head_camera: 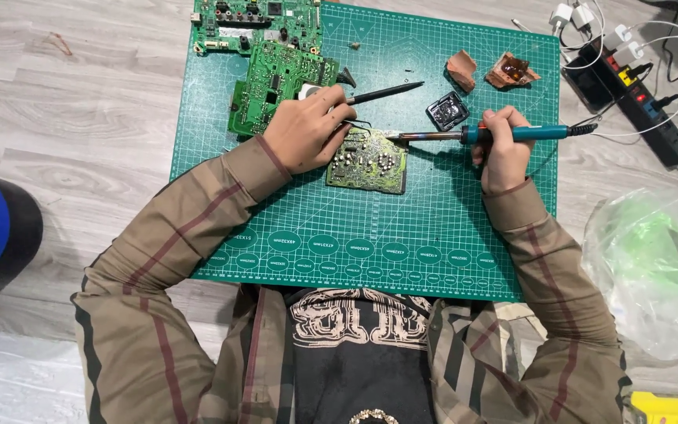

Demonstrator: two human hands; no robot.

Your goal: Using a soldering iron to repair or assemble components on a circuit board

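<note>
Soldering step: right hand (pixel 502 153) grips iron (pixel 480 134), tip at board (pixel 368 160); left hand (pixel 308 129) pinches black tool (pixel 382 93), steadying board.

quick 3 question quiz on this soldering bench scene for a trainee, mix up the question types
1. True or false: the right hand holds the soldering iron.
2. The small circuit board lies on: A) the wood floor B) the green cutting mat C) a plastic bag
3. Fill in: the left hand holds a thin black ____ while resting on that board.

Key: 1 true; 2 B; 3 tool, probably tweezers.
</note>
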